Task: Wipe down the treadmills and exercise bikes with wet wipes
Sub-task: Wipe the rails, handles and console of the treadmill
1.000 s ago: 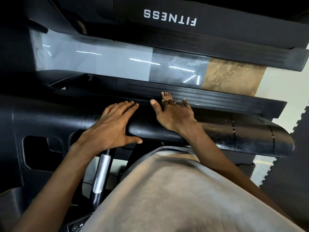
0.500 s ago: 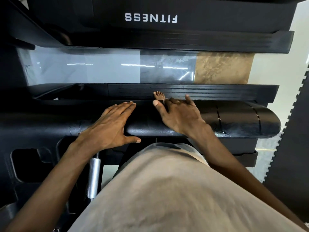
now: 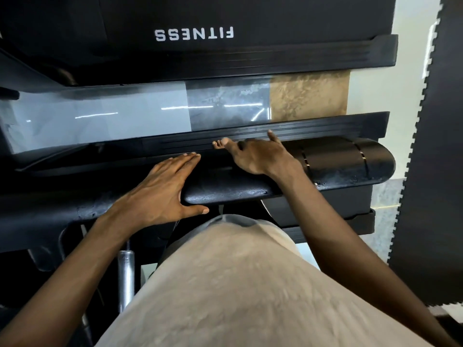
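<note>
Treadmill handrail (image 3: 338, 162): black, padded, glossy, pale scuffs near its rounded right end; spans mid-view. Left hand (image 3: 160, 191) lies flat on it, fingers straight, holding nothing. Right hand (image 3: 260, 159) drapes over the top, fingers bent past the far edge; cannot tell any hold.

Beige, soft-textured shirt (image 3: 250, 284) covers torso; forearms, left hand (image 3: 160, 194), right hand (image 3: 260, 156) bare; toes (image 3: 220, 144) bare.

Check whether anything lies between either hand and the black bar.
Nothing visible does. The left hand lies flat on the black bar, and the right hand rests on its top further right. No wipe shows under either hand.
</note>
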